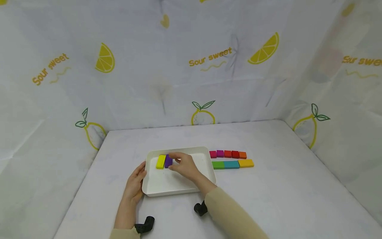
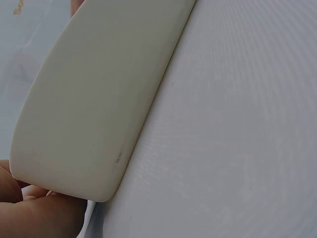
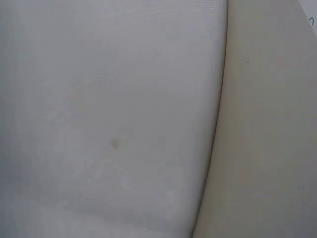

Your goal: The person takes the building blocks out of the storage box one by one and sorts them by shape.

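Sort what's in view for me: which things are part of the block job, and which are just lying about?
In the job:
right hand pinching the purple block
yellow block beside it
white tray
left hand on the tray's left rim
two rows of coloured blocks right of the tray

Lying about:
lemon-print backdrop

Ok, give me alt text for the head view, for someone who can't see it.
A person's right hand holds a purple block beside a yellow block inside a white tray, while the left hand rests on the tray's left edge. To the tray's right, two rows of coloured blocks lie on a white table.
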